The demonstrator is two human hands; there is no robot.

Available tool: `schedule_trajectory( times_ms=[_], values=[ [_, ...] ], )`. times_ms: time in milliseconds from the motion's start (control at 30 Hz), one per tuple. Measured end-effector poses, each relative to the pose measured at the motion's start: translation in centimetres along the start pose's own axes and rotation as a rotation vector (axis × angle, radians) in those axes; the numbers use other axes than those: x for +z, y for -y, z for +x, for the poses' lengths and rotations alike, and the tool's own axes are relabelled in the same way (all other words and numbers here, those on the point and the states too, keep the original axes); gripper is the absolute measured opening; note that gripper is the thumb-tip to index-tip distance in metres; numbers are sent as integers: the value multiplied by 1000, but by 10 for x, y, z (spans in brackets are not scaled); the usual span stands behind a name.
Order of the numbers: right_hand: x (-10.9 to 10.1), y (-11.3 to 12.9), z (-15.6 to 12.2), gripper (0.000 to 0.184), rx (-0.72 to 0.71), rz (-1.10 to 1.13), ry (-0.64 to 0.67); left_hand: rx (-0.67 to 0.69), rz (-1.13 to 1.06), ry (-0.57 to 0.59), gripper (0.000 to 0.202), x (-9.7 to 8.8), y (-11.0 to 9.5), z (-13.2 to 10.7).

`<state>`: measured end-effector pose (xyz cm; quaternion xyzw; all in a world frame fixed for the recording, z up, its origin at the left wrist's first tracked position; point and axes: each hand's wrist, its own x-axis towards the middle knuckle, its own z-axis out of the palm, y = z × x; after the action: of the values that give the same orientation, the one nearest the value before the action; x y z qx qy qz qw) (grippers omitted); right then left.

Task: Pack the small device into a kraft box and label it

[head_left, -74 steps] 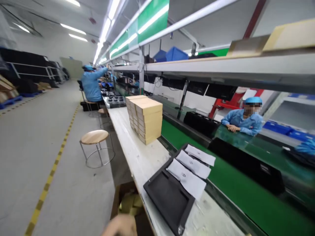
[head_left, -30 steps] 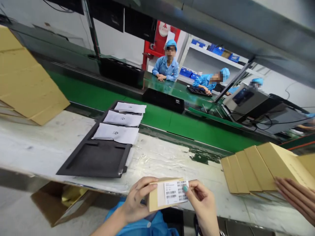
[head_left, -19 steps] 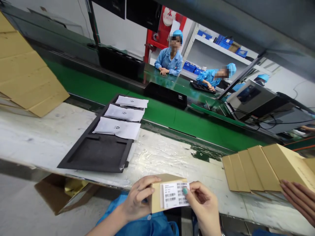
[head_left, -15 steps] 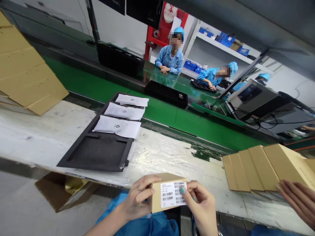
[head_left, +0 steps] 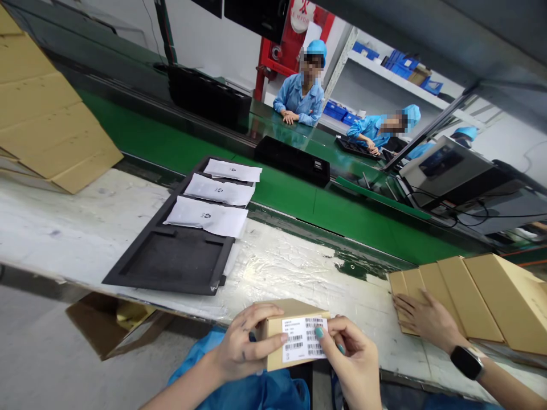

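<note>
A small brown cardboard box (head_left: 294, 308) is held near the table's front edge, its labelled side facing me. My left hand (head_left: 241, 344) is closed around the box's left end, with one finger reaching onto the front. A white barcode label (head_left: 294, 341) lies over that front side. At the box's right end my right hand (head_left: 352, 356) is closed, its thumb pressing the label's right part and the other fingers curled, partly hidden, at the box's edge.
A black foam tray (head_left: 171, 259) holds several white packets (head_left: 207, 215). Folded cartons (head_left: 47, 114) stand left; a row of brown boxes (head_left: 459, 293) stands right, with another person's hand (head_left: 429, 319) on it. A green conveyor (head_left: 290, 202) runs behind. Co-workers sit across it.
The other person's hand at right has reached in and now lies on the row of boxes. One finger of my left hand has come onto the label's left edge.
</note>
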<state>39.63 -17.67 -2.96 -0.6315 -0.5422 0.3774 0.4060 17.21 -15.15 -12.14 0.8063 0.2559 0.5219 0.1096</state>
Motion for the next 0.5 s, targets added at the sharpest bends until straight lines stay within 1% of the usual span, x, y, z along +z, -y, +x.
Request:
schedule_trajectory(
  times_ms=[100, 300, 500],
  values=[
    [-1, -2, 0, 25, -13, -3, 26, -6, 4, 1, 36, 1, 1, -2],
    [4, 6, -2, 27, 27, 12, -43, -17, 13, -3, 37, 1, 0, -2],
    [5, 11, -2, 29, 39, -8, -30, 1, 16, -22, 29, 0, -2, 3]
  ],
)
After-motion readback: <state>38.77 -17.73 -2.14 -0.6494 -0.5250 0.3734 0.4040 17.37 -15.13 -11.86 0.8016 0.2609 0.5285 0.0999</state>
